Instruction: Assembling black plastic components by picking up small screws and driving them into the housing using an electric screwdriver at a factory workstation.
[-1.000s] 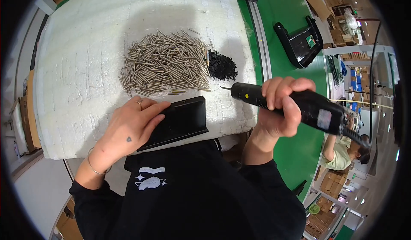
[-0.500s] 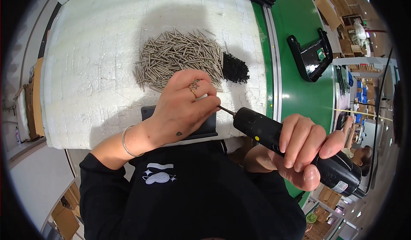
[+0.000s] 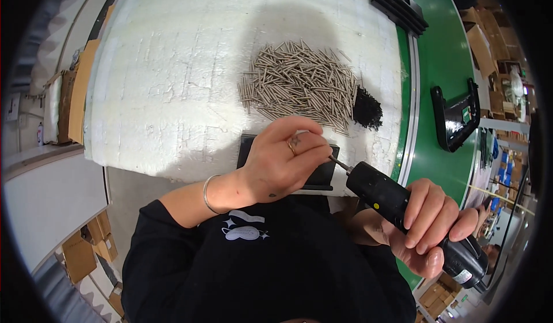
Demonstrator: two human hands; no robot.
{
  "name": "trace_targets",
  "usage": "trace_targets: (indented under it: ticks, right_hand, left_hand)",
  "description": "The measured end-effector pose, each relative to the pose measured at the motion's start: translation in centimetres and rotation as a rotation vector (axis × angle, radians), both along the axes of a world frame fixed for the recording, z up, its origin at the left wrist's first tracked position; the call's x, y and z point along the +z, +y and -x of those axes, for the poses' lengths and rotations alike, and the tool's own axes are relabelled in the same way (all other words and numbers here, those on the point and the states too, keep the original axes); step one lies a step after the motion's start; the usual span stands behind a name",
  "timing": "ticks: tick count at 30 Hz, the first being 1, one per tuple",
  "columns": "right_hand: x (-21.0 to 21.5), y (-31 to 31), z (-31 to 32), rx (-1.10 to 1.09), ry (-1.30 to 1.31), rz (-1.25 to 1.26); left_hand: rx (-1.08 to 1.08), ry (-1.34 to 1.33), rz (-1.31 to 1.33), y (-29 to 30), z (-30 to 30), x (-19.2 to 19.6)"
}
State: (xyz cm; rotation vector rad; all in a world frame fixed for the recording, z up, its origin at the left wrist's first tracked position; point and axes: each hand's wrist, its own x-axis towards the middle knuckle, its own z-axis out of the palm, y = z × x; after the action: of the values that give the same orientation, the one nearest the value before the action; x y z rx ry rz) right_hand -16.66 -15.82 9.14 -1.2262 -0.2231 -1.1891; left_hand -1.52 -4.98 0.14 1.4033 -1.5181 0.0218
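Note:
My right hand (image 3: 432,225) is wrapped round a black electric screwdriver (image 3: 377,193), which points up and to the left. Its thin metal bit (image 3: 341,163) reaches the fingertips of my left hand (image 3: 288,164). Those fingers are pinched together at the bit's tip, and whatever they hold is hidden. Just beyond my left hand lies a heap of slim metal pins (image 3: 305,84) on a white padded surface (image 3: 167,92). A smaller pile of tiny black pieces, apparently screws, (image 3: 367,110) touches the heap's right side. Under my left hand sits a dark flat tray-like piece (image 3: 322,179), partly covered.
Along the right runs a green bench (image 3: 429,63) with a metal rail (image 3: 410,104). A black plastic housing (image 3: 446,118) rests on it. Black ribbed parts (image 3: 397,6) are stacked at the far right corner. Cardboard boxes (image 3: 80,254) stand at lower left.
The view has swung so that the table, heap and hands appear farther right. Both hands keep nearly the same pose, with the bit still at my left fingertips.

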Motion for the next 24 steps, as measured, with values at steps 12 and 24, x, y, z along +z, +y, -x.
trace_targets:
  ticks: [12,24]
  right_hand:
    - [-1.6,-0.8,-0.6,-0.017,0.174,-0.011]
    - [-1.8,-1.0,-0.1,-0.032,0.195,-0.001]
  left_hand:
    - [0.292,-0.109,-0.431,2.5,-9.2,-1.4]
    - [0.366,-0.325,-0.519,3.3,-10.5,1.2]
